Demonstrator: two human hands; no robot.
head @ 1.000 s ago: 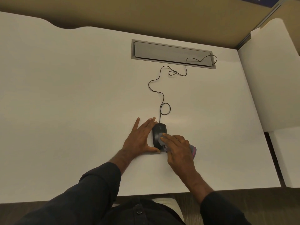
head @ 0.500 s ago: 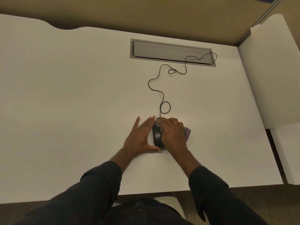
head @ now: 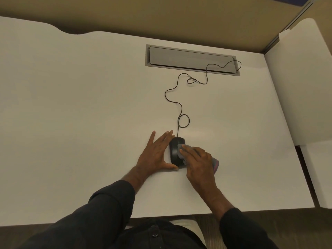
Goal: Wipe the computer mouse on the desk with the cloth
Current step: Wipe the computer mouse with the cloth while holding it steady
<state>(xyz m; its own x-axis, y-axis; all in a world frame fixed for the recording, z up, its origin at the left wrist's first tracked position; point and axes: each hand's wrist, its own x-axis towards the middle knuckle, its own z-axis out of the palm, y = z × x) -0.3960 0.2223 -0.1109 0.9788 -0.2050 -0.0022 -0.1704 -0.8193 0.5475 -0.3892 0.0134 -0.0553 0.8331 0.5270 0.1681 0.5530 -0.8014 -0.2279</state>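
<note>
Mouse [head: 174,150] lies lengthwise, cable end pointing away from person.

Worktop: broad white matte worktop [head: 75,112] with a wavy far edge.
Mouse: black corded plastic computer mouse [head: 174,150], lying between both hands' fingers [head: 162,139].
Cable: thin black cable [head: 172,97], looping beyond the fingers.
Hatch: grey rectangular cable hatch [head: 190,58], well beyond the fingers.
</note>
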